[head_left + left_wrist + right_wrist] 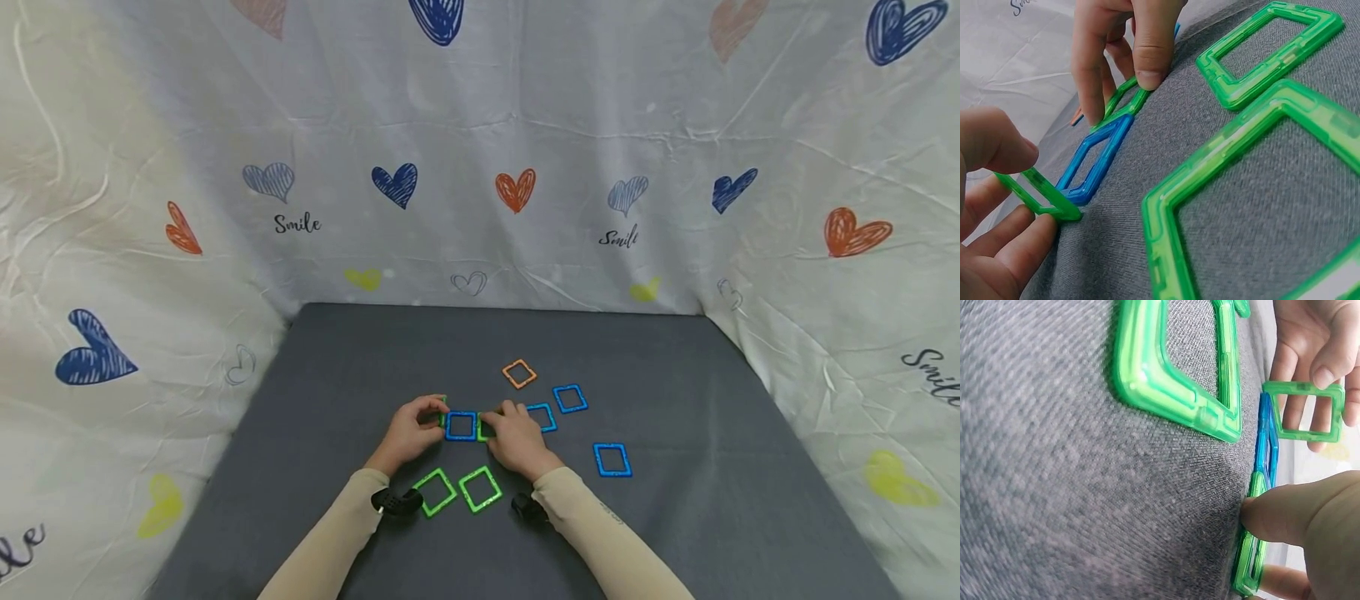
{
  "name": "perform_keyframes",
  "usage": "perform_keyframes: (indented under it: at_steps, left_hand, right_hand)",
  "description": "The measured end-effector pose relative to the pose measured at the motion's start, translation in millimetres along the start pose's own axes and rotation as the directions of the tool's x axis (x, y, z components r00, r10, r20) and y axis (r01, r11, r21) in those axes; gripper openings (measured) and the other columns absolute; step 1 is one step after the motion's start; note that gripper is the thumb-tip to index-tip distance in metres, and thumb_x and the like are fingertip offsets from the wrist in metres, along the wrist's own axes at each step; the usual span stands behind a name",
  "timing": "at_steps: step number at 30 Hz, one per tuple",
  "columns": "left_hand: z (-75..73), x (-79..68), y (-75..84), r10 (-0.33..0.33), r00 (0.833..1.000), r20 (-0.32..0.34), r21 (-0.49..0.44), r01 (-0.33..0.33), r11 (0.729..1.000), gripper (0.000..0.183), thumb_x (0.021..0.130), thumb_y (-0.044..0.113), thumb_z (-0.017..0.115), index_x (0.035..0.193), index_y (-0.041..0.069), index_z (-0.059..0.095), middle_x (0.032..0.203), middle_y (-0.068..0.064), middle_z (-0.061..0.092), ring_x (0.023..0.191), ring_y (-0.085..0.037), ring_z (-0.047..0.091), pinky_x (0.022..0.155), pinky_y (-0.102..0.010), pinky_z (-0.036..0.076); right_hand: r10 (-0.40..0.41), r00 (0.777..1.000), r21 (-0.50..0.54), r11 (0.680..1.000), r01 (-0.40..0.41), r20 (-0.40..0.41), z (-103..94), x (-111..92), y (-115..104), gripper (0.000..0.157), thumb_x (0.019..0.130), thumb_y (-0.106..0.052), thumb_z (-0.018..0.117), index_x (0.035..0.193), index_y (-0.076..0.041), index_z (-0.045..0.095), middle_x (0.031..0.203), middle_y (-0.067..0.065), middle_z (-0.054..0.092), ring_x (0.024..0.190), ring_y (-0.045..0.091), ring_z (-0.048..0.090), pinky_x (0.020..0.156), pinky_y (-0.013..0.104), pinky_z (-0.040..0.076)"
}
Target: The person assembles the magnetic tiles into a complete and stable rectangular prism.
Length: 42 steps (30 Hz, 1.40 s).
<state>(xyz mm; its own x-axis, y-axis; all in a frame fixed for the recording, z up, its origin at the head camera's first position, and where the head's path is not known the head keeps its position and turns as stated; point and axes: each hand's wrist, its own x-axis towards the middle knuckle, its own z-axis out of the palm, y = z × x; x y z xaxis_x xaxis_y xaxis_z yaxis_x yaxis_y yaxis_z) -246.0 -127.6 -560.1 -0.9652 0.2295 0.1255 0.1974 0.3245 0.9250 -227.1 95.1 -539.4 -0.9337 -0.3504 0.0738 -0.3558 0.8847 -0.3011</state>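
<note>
My left hand [408,432] pinches a green square frame tile [1338,415] and holds it upright, thumb on one side and fingers on the other. That tile's lower edge stands at the left end of a blue square frame tile [1105,165], which lies flat on the grey cloth. At the blue tile's other end, another green tile [1245,555] lies flat, edge to edge with it. My right hand [519,440] grips this second green tile by its sides with thumb and fingers, covering much of it in the head view.
Two green square tiles [487,503] lie on the grey table [360,350] between my forearms. Right of my right hand are blue tiles [613,474], one partly hidden behind its fingers. An orange tile [528,382] lies farther back. A white heart-printed curtain [570,100] surrounds the table.
</note>
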Motion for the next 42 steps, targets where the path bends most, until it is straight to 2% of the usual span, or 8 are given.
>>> perform_keyframes:
  at_steps: [7,12,21,25,31,36,38,42]
  left_hand:
    - [4.1,1.0,-3.4,-0.008,1.0,-0.008,-0.04,0.008,0.999,0.028,0.079,-0.012,0.067,0.106,-0.002,0.069,0.142,-0.024,0.059,0.123,-0.043,0.064,0.098,-0.049,0.057]
    - [8.1,0.1,-3.3,-0.01,1.0,-0.025,-0.064,0.008,0.998,0.029,0.079,-0.016,0.063,0.107,-0.007,0.067,0.143,-0.028,0.057,0.124,-0.046,0.062,0.099,-0.054,0.055]
    - [1.2,-10.0,26.9,0.012,1.0,0.015,-0.08,-0.011,0.997,0.029,0.081,-0.016,0.061,0.11,-0.014,0.064,0.145,-0.034,0.053,0.126,-0.049,0.06,0.101,-0.055,0.053]
    - [0.0,-12.4,31.6,0.018,1.0,0.013,-0.092,-0.017,0.996,0.028,0.082,-0.016,0.06,0.11,-0.014,0.063,0.145,-0.034,0.053,0.127,-0.049,0.059,0.102,-0.056,0.053]
    - [7.6,-9.1,18.4,-0.008,1.0,-0.027,-0.087,0.005,0.996,0.029,0.083,-0.017,0.06,0.111,-0.013,0.063,0.146,-0.032,0.052,0.129,-0.049,0.057,0.103,-0.059,0.05]
    - [11.1,-4.4,-2.3,-0.042,0.997,-0.07,-0.08,0.037,0.996,0.022,0.089,-0.007,0.063,0.11,-0.002,0.068,0.146,-0.021,0.058,0.13,-0.041,0.06,0.1,-0.048,0.054]
    - [11.3,-4.3,-5.0,-0.05,0.996,-0.07,-0.087,0.044,0.995,0.018,0.093,-0.001,0.062,0.11,0.001,0.069,0.147,-0.019,0.058,0.131,-0.039,0.059,0.098,-0.046,0.053]
    - [14.1,-5.5,-4.4,-0.094,0.993,-0.078,-0.134,0.083,0.988,0.019,0.099,0.004,0.057,0.113,0.0,0.069,0.15,-0.017,0.055,0.138,-0.038,0.054,0.104,-0.05,0.051]
  right_hand:
    - [-0.002,1.0,-0.001,1.0,0.002,-0.007,0.8,0,0,0.037,0.092,-0.013,0.072,0.129,-0.015,0.07,0.115,0.012,0.06,0.093,0.027,0.051,0.067,0.042,0.049]
    - [0.002,1.0,0.003,1.0,-0.002,-0.005,1.5,0,1,0.037,0.092,-0.013,0.072,0.129,-0.015,0.07,0.116,0.012,0.06,0.093,0.027,0.051,0.067,0.043,0.049]
    - [0.001,1.0,-0.011,1.0,-0.002,-0.014,3.1,0,2,0.037,0.092,-0.014,0.072,0.129,-0.016,0.07,0.115,0.012,0.06,0.093,0.026,0.051,0.068,0.042,0.049]
    - [0.0,1.0,-0.01,1.0,0.0,-0.013,1.7,0,1,0.037,0.092,-0.014,0.072,0.129,-0.016,0.07,0.115,0.012,0.06,0.092,0.027,0.051,0.069,0.042,0.049]
    - [0.002,1.0,-0.015,1.0,-0.002,-0.012,0.1,-1,-1,0.037,0.093,-0.015,0.072,0.129,-0.016,0.07,0.116,0.012,0.06,0.093,0.027,0.051,0.07,0.043,0.05]
    - [0.007,1.0,-0.013,1.0,-0.007,-0.006,0.5,-1,-1,0.037,0.093,-0.017,0.073,0.13,-0.016,0.07,0.116,0.012,0.059,0.094,0.027,0.051,0.071,0.042,0.05]
    - [0.009,1.0,-0.016,1.0,-0.009,-0.008,1.4,-1,-1,0.037,0.093,-0.016,0.073,0.13,-0.017,0.07,0.116,0.012,0.059,0.094,0.026,0.051,0.071,0.042,0.05]
    - [0.012,1.0,-0.019,1.0,-0.012,-0.009,1.8,0,0,0.037,0.093,-0.014,0.072,0.13,-0.017,0.07,0.117,0.012,0.059,0.095,0.026,0.051,0.072,0.043,0.05]
